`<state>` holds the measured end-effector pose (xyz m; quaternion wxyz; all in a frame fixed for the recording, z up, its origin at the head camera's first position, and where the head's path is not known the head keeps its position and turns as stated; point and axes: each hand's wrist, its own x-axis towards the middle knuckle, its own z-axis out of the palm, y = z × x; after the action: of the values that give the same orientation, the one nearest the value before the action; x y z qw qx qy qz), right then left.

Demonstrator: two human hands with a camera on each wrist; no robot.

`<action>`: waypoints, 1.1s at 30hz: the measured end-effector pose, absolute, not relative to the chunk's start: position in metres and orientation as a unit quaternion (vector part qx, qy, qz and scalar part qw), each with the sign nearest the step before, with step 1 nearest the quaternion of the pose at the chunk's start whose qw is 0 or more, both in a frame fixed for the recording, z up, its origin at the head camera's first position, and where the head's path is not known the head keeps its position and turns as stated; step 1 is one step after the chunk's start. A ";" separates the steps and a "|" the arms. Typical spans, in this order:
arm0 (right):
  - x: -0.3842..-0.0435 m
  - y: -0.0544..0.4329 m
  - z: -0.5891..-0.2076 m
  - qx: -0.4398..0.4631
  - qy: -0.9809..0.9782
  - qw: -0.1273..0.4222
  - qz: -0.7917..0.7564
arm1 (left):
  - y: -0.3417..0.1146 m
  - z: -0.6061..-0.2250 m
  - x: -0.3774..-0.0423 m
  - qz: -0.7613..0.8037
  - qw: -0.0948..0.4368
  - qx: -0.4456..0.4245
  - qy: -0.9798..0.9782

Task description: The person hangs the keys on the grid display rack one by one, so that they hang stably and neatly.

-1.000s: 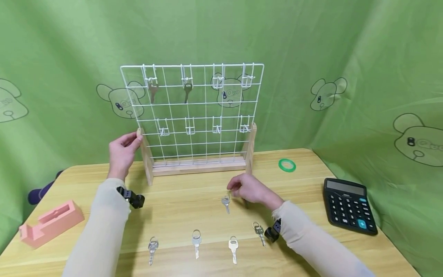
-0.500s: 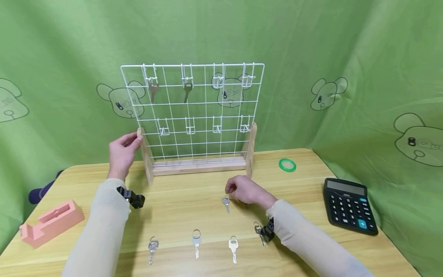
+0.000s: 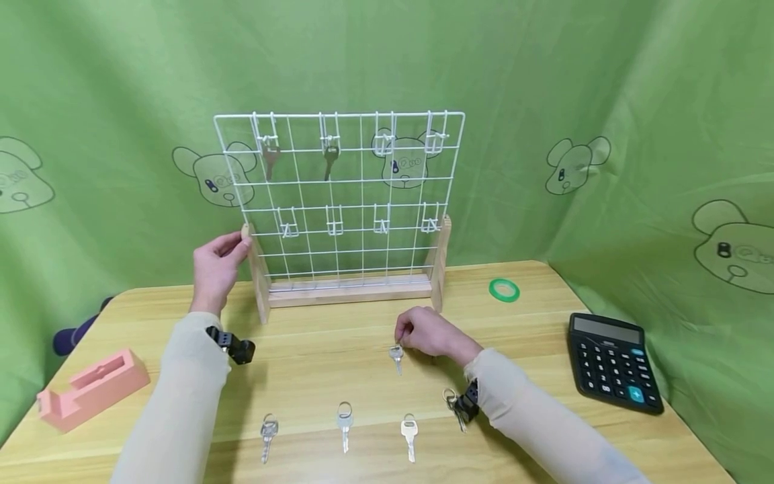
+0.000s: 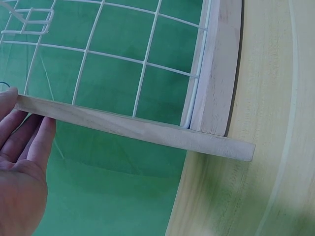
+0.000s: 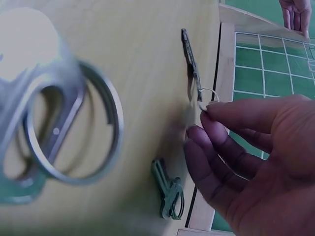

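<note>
My left hand [image 3: 216, 272] grips the top of the left wooden upright [image 4: 133, 129] of a white wire grid rack [image 3: 361, 181], thumb on one side and fingers on the other. Above the tabletop, my right hand [image 3: 431, 333] pinches the thin ring of a silver key [image 3: 396, 357] between thumb and index finger. In the right wrist view this key [image 5: 191, 56] points away from the fingertips. A second key with a ring [image 5: 170, 191] lies under that hand, hidden in the head view. Two keys hang on upper-row hooks, one dark key [image 3: 330, 160] and one brownish key [image 3: 271, 160].
Along the front lie several ringed keys, among them a silver key [image 3: 269, 437] and a pale key [image 3: 408, 437]; another key [image 3: 457, 413] is partly behind the right wrist camera. A pink tape dispenser [image 3: 97, 390], green tape roll [image 3: 504, 290] and black calculator [image 3: 613, 363] flank the rack.
My right hand has shifted slightly left and closed its fingertips on the key's ring. The left hand keeps its hold on the upright.
</note>
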<state>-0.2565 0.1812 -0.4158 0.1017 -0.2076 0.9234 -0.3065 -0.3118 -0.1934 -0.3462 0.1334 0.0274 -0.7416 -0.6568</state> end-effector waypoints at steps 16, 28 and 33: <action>-0.256 0.187 -0.410 -0.239 0.869 0.106 -0.420 | -0.194 -0.346 -0.312 -0.652 0.130 0.034 -0.747; -0.256 0.186 -0.400 -0.229 0.835 0.127 -0.484 | -0.193 -0.346 -0.311 -0.654 0.131 0.035 -0.744; -0.254 0.183 -0.392 -0.226 0.832 0.114 -0.493 | -0.193 -0.347 -0.313 -0.650 0.133 0.036 -0.748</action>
<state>-0.2535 0.1833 -0.3919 0.1137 -0.2261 0.8322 -0.4933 -0.3126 -0.1930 -0.3475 0.1329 0.0361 -0.7476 -0.6497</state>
